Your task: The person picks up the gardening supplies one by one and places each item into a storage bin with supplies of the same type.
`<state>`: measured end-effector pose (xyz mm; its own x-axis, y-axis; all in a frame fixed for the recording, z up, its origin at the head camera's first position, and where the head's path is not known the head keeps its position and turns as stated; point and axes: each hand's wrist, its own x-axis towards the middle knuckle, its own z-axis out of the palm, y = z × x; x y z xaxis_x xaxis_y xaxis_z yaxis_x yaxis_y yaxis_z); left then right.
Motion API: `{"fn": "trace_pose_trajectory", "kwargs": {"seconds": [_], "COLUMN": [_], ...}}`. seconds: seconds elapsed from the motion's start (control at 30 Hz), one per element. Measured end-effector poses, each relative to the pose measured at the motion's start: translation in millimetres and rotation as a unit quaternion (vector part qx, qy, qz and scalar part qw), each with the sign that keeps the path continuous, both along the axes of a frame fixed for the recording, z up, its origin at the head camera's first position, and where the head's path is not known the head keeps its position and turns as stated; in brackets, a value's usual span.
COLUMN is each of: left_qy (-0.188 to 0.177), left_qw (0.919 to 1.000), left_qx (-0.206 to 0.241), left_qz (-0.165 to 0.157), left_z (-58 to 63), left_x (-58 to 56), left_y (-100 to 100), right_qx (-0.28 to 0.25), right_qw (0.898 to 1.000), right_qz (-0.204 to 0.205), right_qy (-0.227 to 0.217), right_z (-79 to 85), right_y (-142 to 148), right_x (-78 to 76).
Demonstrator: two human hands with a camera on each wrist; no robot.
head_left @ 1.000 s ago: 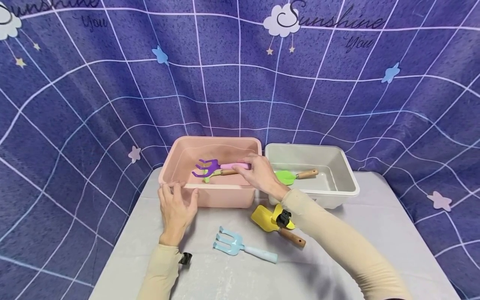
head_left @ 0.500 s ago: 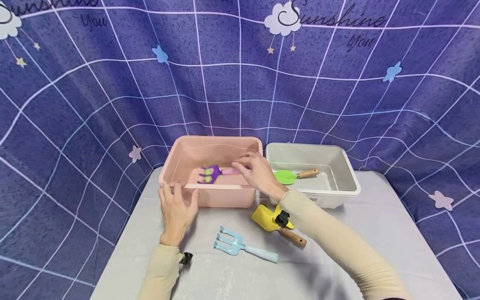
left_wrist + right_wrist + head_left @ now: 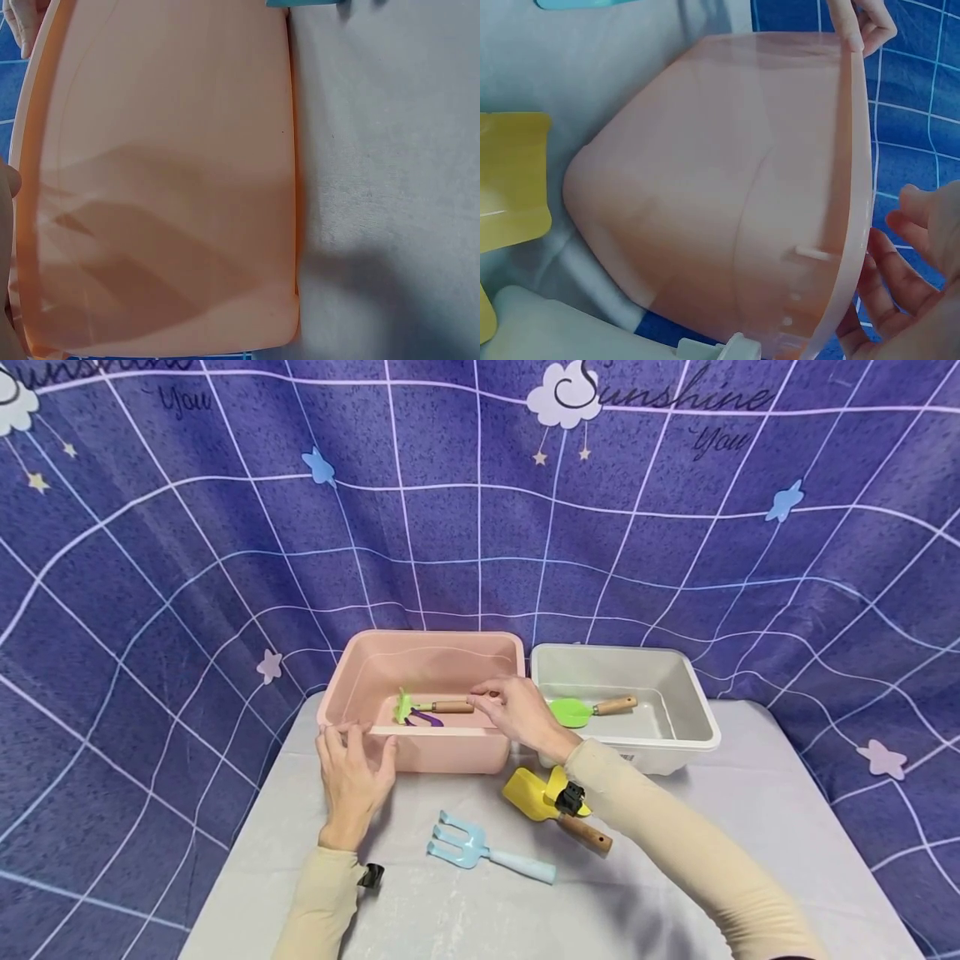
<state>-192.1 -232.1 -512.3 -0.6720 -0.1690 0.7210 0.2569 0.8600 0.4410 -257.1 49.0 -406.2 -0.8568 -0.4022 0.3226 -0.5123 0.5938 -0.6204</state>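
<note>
My left hand (image 3: 358, 777) grips the near left rim of the pink bin (image 3: 450, 752), its fingers bent over the edge. Above the bin's right side is my right hand (image 3: 517, 710), fingers loosely bent, with nothing visible between them in the right wrist view. Inside the bin lies a small green garden tool with a wooden handle (image 3: 453, 707). Part of a purple hand fork (image 3: 426, 718) shows beside it, and the near wall hides the rest. To the right, a grey-white bin (image 3: 637, 746) holds a green trowel (image 3: 572, 713) with a wooden handle.
In front of the bins, a light blue hand fork (image 3: 468, 847) lies on the grey cloth. A yellow scoop with a wooden handle (image 3: 585, 833) lies under my right forearm, with another yellow piece partly covered by the wrist camera. A purple patterned curtain (image 3: 480, 527) hangs behind.
My right hand has let go of the purple hand fork, which dropped into the pink bin and now lies near its front wall. My left hand has stayed on the rim.
</note>
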Motion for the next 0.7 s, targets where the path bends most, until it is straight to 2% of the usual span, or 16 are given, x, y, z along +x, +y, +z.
{"fn": "trace_pose_trajectory", "kwargs": {"seconds": [0.23,0.7], "left_qy": [0.013,0.008], "left_qw": [0.9999,1.0000], "left_qx": [-0.004,-0.003], "left_qz": [-0.004,0.000], "left_z": [-0.7,2.1], "left_x": [-0.7,1.5], "left_y": [-0.6,0.4], "right_qx": [-0.005,-0.028], "right_qw": [1.000,0.999], "right_qz": [-0.004,-0.007], "right_qy": [-0.016,-0.014], "right_z": [1.0,0.3], "right_y": [-2.0,-0.1], "right_x": [1.4,3.4]}}
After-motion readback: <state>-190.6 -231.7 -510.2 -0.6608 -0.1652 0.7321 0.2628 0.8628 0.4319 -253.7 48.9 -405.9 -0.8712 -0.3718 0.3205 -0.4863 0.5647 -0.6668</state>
